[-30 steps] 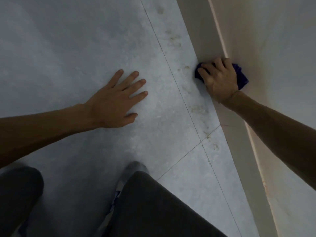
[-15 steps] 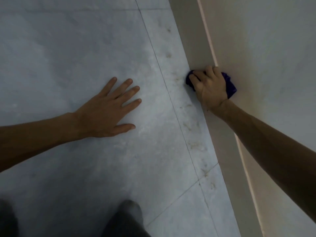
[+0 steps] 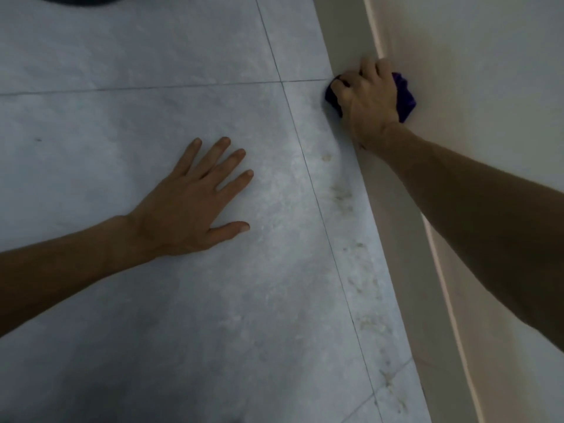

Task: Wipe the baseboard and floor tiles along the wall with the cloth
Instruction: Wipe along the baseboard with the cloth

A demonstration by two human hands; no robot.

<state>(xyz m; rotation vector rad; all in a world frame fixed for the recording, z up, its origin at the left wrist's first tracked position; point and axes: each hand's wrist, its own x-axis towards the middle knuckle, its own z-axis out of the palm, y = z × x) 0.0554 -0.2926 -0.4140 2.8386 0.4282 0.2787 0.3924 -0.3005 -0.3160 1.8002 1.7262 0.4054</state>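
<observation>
Right hand [image 3: 370,100] grips crumpled purple cloth [image 3: 406,99] against smooth baseboard [image 3: 341,41]; left hand [image 3: 189,206] splayed flat

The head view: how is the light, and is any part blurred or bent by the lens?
In the head view the light is dim and soft, with no glare; the floor tiles look grey-blue, the wall warmer. Both hands are fairly sharp: the left hand flat on the floor, the right hand pressing the purple cloth to the baseboard. The wide lens slants the baseboard line.
</observation>
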